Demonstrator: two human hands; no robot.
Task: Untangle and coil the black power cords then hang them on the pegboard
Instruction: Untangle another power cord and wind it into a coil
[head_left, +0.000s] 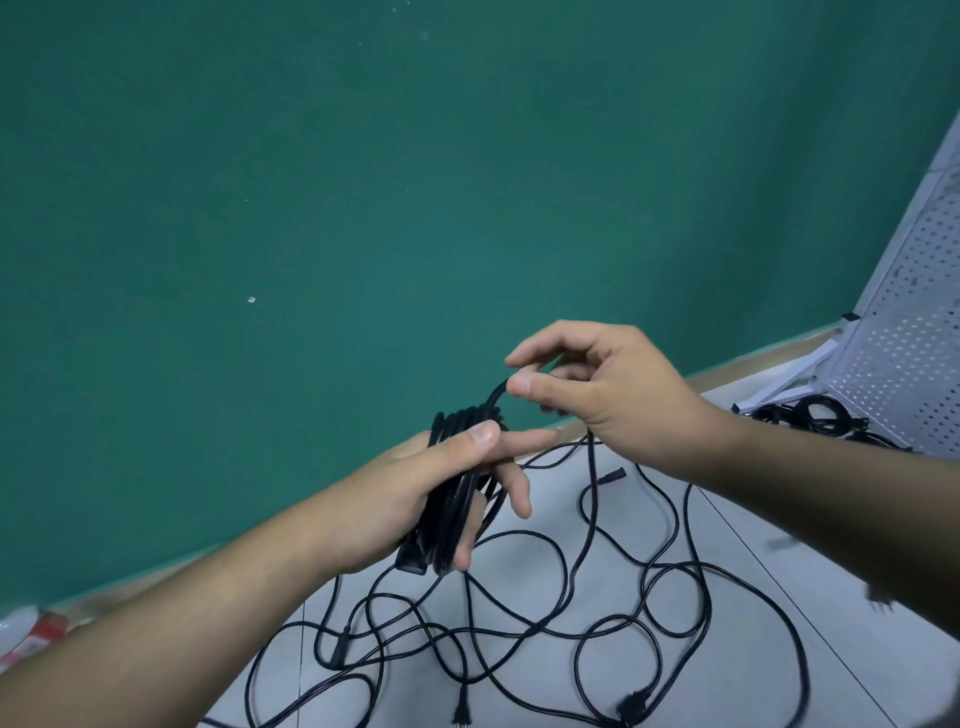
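Left hand (415, 499) grips coiled cord (457, 467); right hand (608, 395) pinches its strand.

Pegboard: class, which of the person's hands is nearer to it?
Right. The right hand, pinching a cord loop, sits left of the pegboard; the left hand, gripping the coil, is farther left.

I count two hands: left hand (405, 493) with one coil (467, 418), right hand (597, 395) with one strand (496, 395). At 6 o'clock, one tangle (540, 626), four plugs (460, 714) showing. At 3 o'clock, one pegboard (904, 332), one cord pile (810, 415).
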